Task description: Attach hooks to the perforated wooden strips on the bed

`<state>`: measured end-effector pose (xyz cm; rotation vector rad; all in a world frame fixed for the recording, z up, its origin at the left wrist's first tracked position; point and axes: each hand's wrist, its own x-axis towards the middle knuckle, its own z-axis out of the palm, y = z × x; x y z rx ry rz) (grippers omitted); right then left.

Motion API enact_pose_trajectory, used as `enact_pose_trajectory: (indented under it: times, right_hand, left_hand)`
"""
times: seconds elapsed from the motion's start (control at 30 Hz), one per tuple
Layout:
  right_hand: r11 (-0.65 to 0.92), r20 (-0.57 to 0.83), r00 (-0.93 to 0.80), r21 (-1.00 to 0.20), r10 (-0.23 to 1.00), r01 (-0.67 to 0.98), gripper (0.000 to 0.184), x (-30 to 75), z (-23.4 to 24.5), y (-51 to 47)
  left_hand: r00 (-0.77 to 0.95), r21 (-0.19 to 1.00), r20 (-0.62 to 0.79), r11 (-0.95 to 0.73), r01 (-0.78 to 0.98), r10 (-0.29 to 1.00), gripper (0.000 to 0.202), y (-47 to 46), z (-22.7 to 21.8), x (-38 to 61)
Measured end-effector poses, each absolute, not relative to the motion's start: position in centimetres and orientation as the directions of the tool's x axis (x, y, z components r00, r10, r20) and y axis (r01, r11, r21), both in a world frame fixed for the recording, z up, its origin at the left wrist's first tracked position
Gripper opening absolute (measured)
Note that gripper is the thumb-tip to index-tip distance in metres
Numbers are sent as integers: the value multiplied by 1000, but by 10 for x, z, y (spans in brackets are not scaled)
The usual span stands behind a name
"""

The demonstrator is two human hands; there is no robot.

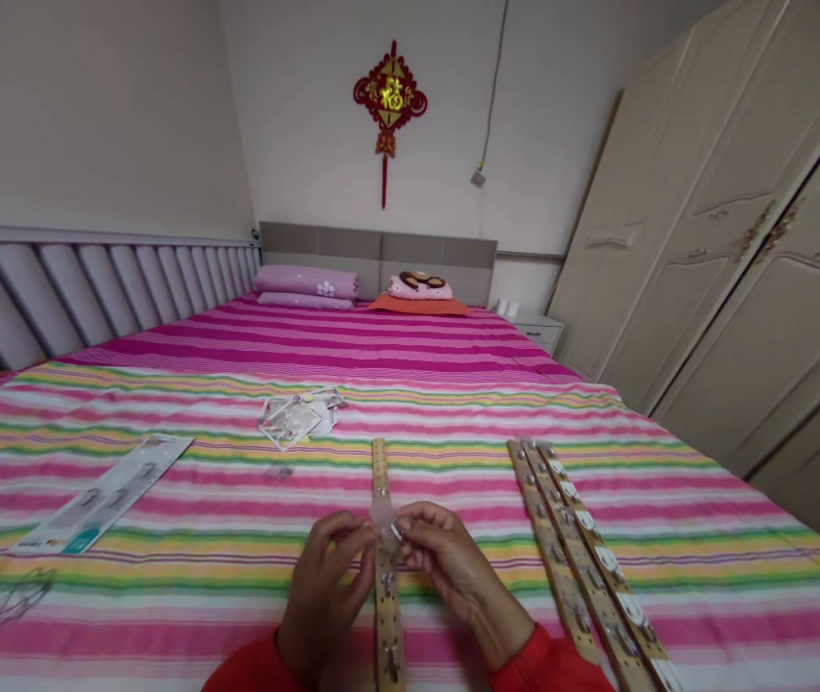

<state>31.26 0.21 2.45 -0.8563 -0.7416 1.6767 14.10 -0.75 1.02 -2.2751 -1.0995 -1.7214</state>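
Observation:
My left hand [330,577] and my right hand [449,567] meet above a narrow wooden strip [380,471] that runs away from me on the bed. Both are closed in a pinch. Between the fingertips is a small clear-backed metal hook [383,514], slightly blurred; its clear backing is towards my left fingers and the metal part by my right thumb. Several small metal hooks are spaced along the strip below my hands. To the right lie three more wooden strips [558,548] with metal pieces on them, the outermost also bearing white pieces.
A pile of clear and white packaging pieces [301,415] lies beyond my left hand. Farther left are a long printed card [107,500] and a tangle of thin wire [18,601]. A striped sheet [236,519] covers the bed; folded bedding [309,285] lies by the headboard [323,245].

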Motion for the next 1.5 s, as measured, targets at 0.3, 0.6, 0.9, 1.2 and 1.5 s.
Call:
enact_pose_trajectory:
  times: [0.3,0.6,0.9,1.2,1.5]
  right_hand:
    - [-91,-119,20,-846,993,-525,26,306,5,72]
    - [-50,-108,117,-905,987,-421,17,299,-16,124]
    - [-35,-96,152,-932,984,-361,13,296,-49,142]
    - [-35,-97,189,-952,977,-303,11,293,-57,145]
    - [-29,-81,213,-972,974,-235,9,292,-70,151]
  left_hand:
    - [-40,991,126,-128,-37,991,35,68,20,163]
    - [-107,991,107,-115,-74,988,31,132,-5,167]
    - [-174,996,56,-66,-51,983,26,149,-44,170]
    - [-194,998,52,-55,-12,980,18,155,-56,172]
    - [-197,998,56,-52,29,979,12,157,-63,172]
